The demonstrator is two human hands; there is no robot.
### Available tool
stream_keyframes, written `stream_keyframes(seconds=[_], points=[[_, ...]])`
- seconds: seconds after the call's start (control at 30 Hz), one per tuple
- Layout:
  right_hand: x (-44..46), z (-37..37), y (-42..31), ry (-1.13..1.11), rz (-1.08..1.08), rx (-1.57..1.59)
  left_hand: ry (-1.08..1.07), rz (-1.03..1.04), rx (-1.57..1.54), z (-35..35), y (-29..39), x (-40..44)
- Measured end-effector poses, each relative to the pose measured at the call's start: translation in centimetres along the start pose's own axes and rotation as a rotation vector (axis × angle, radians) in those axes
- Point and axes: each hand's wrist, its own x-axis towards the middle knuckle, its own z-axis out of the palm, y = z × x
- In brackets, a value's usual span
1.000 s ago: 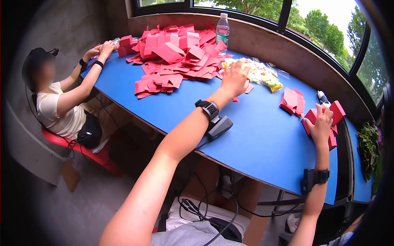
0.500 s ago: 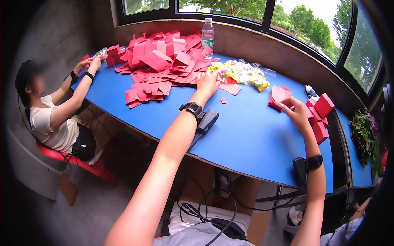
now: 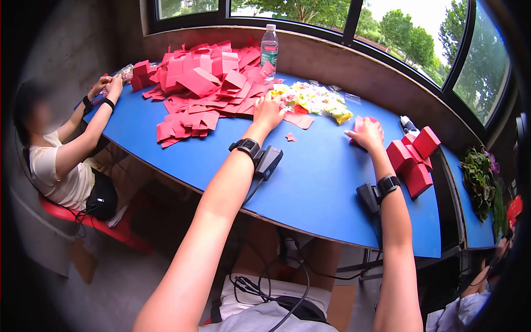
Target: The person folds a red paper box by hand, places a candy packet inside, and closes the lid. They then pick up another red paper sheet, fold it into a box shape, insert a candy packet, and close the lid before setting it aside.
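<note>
My left hand (image 3: 269, 110) is at the right edge of a heap of flat red paper boxes (image 3: 204, 77), beside a pile of yellow and white wrapped packets (image 3: 318, 99). Its fingers are bent, and whether they hold anything is hidden. Over on the right, my right hand (image 3: 367, 133) has its fingers wrapped on a flat red box piece (image 3: 358, 123). Several folded red boxes (image 3: 409, 160) stand to the right of that hand. A red flat piece (image 3: 298, 119) and a small red scrap (image 3: 290, 137) lie between the hands.
A water bottle (image 3: 269, 51) stands behind the heap on the blue table (image 3: 310, 188). A co-worker (image 3: 61, 160) sits at the left, handling small packets. A white and dark tube (image 3: 408, 125) lies behind the folded boxes. Plants (image 3: 478, 177) are at the far right.
My right hand has moved left from the folded boxes onto the flat red box piece. My left hand has lowered from above the packets to the heap's edge. The view has shifted.
</note>
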Motion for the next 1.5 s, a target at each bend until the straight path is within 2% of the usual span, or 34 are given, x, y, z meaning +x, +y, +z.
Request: stream_keyframes(seconds=[0.03, 0.07, 0.17, 0.3, 0.4, 0.43, 0.53, 0.6, 0.67, 0.73, 0.8, 0.87, 0.9, 0.93, 1.0, 1.07, 1.1, 1.13, 1.17, 1.2, 1.27, 1.3, 1.4, 1.47, 1.5], points=[[0.2, 2.2, 0.5, 0.113, 0.128, 0.022, 0.020, -0.003, 0.011, 0.2, -0.1, 0.1], [1.2, 3.3, 1.8, 0.108, 0.128, 0.025, 0.038, -0.005, 0.023, 0.5, -0.2, 0.0], [2.0, 2.5, 3.1, -0.085, 0.162, 0.181, 0.040, -0.001, 0.002, 0.7, -0.3, 0.2], [3.7, 2.3, 4.2, -0.075, 0.199, 0.255, 0.030, 0.014, 0.000, 0.7, -0.4, 0.2], [3.9, 2.6, 3.8, 0.141, 0.416, 0.377, 0.026, 0.003, 0.004, 0.6, -0.4, 0.2], [3.3, 2.4, 3.8, 0.079, 0.391, 0.375, 0.026, 0.005, 0.004, 0.6, -0.3, 0.2], [3.5, 3.3, 3.5, 0.099, 0.454, 0.257, 0.022, 0.010, 0.016, 0.4, -0.4, 0.2], [3.5, 2.8, 3.3, 0.114, 0.502, 0.336, -0.002, 0.000, 0.010, 0.5, -0.5, 0.3], [3.4, 2.0, 3.1, 0.159, 0.480, 0.261, -0.008, -0.028, -0.021, 0.9, -0.7, 0.5], [4.0, 1.1, 3.9, 0.017, 0.375, 0.323, -0.019, -0.044, -0.062, 0.6, -0.7, 0.7], [4.4, 1.1, 4.0, 0.048, 0.349, 0.268, -0.023, -0.049, -0.069, 0.2, -0.3, 0.7], [3.0, -0.7, 3.0, 0.194, 0.253, 0.218, 0.040, -0.034, 0.004, 0.2, -0.2, 0.8], [2.9, -1.1, 2.5, 0.346, 0.262, 0.135, 0.055, -0.001, 0.018, -0.3, 0.1, 0.8], [2.8, -1.7, 2.3, 0.345, 0.263, 0.134, 0.054, -0.001, 0.017, -0.7, 0.6, 0.9], [2.7, -3.9, 2.2, 0.583, 0.134, 0.265, 0.056, 0.070, -0.204, -1.4, 2.1, 1.1], [3.7, -5.5, 2.8, 0.702, -0.053, 0.470, 0.022, 0.207, -0.479, -1.9, 3.7, 0.9], [3.0, -6.9, 2.4, 0.505, -0.102, 0.889, 0.019, 0.203, -0.483, -2.6, 4.8, 0.6], [2.1, -7.9, 1.7, 0.259, -0.139, 1.257, 0.089, 0.373, -0.461, -3.5, 6.1, 0.1], [1.1, -8.7, 1.2, 0.180, -0.151, 1.275, 0.162, 0.544, -0.436, -4.5, 7.4, -0.3], [0.1, -9.2, 0.9, 0.104, -0.163, 1.292, 0.160, 0.546, -0.441, -5.3, 8.6, -0.8], [-1.8, -9.1, -0.6, -0.112, -0.245, 1.113, 0.121, 0.667, -0.315, -6.9, 10.6, -1.9], [-2.7, -9.0, -1.2, -0.140, -0.233, 1.134, 0.067, 0.661, -0.274, -7.4, 11.6, -2.7], [-6.4, -10.1, -2.8, -0.219, -0.349, 1.199, -0.272, 0.635, -0.510, -7.7, 13.4, -4.2], [-7.1, -10.7, -2.6, -0.246, -0.378, 1.167, -0.243, 0.663, -0.526, -7.2, 13.8, -4.6], [-7.4, -10.7, -2.3, -0.284, -0.420, 1.130, -0.280, 0.614, -0.748, -7.4, 14.0, -4.5]])
